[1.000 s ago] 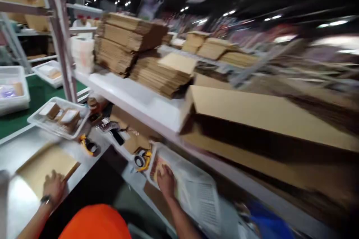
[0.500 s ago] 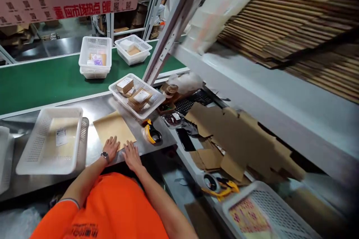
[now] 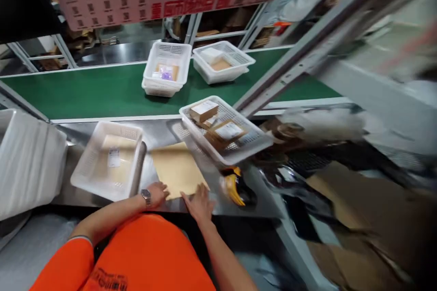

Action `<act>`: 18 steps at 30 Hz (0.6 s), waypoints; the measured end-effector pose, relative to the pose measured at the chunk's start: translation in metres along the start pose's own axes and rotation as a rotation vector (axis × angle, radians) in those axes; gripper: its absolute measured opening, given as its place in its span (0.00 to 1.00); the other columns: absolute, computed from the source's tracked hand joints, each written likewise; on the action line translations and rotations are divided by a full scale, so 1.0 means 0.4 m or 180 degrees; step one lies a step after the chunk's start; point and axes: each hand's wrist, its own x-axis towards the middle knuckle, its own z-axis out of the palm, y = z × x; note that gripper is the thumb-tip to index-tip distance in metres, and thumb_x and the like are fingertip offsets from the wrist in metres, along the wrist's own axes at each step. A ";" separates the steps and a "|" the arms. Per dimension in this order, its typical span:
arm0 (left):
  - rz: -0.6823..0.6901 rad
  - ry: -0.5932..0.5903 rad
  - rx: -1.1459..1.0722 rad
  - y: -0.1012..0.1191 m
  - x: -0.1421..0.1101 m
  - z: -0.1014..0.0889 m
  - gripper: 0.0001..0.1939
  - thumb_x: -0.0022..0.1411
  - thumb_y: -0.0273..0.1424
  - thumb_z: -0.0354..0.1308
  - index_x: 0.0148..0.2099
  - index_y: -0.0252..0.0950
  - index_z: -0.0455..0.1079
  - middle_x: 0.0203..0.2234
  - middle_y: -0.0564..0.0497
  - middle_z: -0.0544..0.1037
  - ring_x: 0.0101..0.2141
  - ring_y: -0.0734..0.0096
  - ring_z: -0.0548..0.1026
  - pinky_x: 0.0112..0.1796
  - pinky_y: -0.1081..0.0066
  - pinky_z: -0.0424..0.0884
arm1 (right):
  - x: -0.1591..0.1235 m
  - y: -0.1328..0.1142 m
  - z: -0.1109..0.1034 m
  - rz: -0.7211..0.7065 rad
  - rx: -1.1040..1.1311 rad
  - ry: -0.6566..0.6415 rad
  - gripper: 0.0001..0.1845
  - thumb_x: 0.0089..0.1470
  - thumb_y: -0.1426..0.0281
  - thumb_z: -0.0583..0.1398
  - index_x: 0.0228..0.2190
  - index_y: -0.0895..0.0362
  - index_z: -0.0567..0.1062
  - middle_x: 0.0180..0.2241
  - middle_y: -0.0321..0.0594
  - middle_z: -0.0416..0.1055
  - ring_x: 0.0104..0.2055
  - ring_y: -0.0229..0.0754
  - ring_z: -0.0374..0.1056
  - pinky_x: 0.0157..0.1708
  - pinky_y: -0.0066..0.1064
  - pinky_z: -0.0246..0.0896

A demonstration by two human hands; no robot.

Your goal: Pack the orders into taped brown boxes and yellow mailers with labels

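Observation:
A flat tan paper mailer [image 3: 179, 168] lies on the metal bench in front of me. My left hand [image 3: 157, 194], with a watch at the wrist, has its fingers bent at the near left corner of the mailer, gripping its edge; the thumb is not clearly seen. My right hand [image 3: 201, 202] rests at the near right corner, fingers stretched over the paper and thumb apart along the near edge. Right of the mailer lies a yellow and black tape dispenser [image 3: 238, 187], blurred. Left of it stands a white basket [image 3: 85, 170] holding a tan mailer with a white label.
Small labelled boxes lie in a white basket [image 3: 251, 143] behind the tape dispenser. White baskets [image 3: 167, 86] stand on the green conveyor [image 3: 102, 95]. Stacked baskets [image 3: 32, 163] rise at the left. A metal post [image 3: 290, 70] slants up at the right, above cardboard [image 3: 344, 195].
The view has swung left, so the bench things appear farther right. My left hand has gone from lying flat on the mailer to its near left corner. My right hand stays at the near edge.

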 end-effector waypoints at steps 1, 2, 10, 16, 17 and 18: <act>-0.0061 0.0164 -0.0087 -0.018 -0.016 -0.039 0.22 0.81 0.32 0.56 0.70 0.39 0.81 0.71 0.40 0.81 0.70 0.53 0.77 0.72 0.54 0.71 | 0.007 0.001 0.011 0.0006 -0.0006 0.0037 0.48 0.69 0.47 0.56 0.75 0.67 0.68 0.83 0.78 0.51 0.87 0.76 0.47 0.80 0.81 0.42; -0.0183 0.0380 -0.0158 -0.044 -0.034 -0.081 0.24 0.83 0.32 0.53 0.74 0.40 0.78 0.71 0.41 0.81 0.70 0.57 0.77 0.72 0.57 0.71 | 0.017 0.003 0.021 0.0001 -0.0024 0.0071 0.50 0.68 0.44 0.56 0.75 0.68 0.68 0.83 0.80 0.50 0.87 0.78 0.46 0.79 0.82 0.43; -0.2796 0.1644 -0.0330 -0.370 -0.213 -0.301 0.26 0.82 0.30 0.59 0.74 0.22 0.70 0.71 0.20 0.73 0.72 0.36 0.73 0.71 0.44 0.71 | 0.081 -0.015 0.032 0.0220 -0.0757 -0.0061 0.61 0.64 0.40 0.58 0.77 0.76 0.60 0.82 0.86 0.47 0.87 0.80 0.43 0.76 0.80 0.52; -0.3709 0.1760 -0.0767 -0.429 -0.237 -0.250 0.24 0.68 0.34 0.77 0.59 0.25 0.77 0.66 0.21 0.77 0.67 0.30 0.77 0.63 0.46 0.76 | 0.069 -0.065 0.039 0.0333 -0.1284 -0.0266 0.73 0.59 0.33 0.63 0.80 0.78 0.55 0.82 0.89 0.47 0.86 0.87 0.43 0.76 0.76 0.53; -0.3750 0.1809 -0.0838 -0.428 -0.236 -0.245 0.22 0.67 0.33 0.77 0.57 0.27 0.78 0.65 0.23 0.78 0.66 0.32 0.78 0.62 0.47 0.77 | 0.068 -0.069 0.042 0.0278 -0.1380 -0.0251 0.74 0.58 0.33 0.63 0.80 0.79 0.55 0.81 0.89 0.48 0.86 0.87 0.44 0.76 0.74 0.53; -0.3785 0.1906 -0.0948 -0.427 -0.235 -0.243 0.20 0.66 0.32 0.78 0.54 0.29 0.78 0.63 0.25 0.79 0.65 0.32 0.78 0.61 0.47 0.77 | 0.068 -0.071 0.045 0.0225 -0.1469 -0.0223 0.74 0.58 0.32 0.63 0.80 0.79 0.55 0.81 0.89 0.49 0.85 0.87 0.46 0.76 0.73 0.53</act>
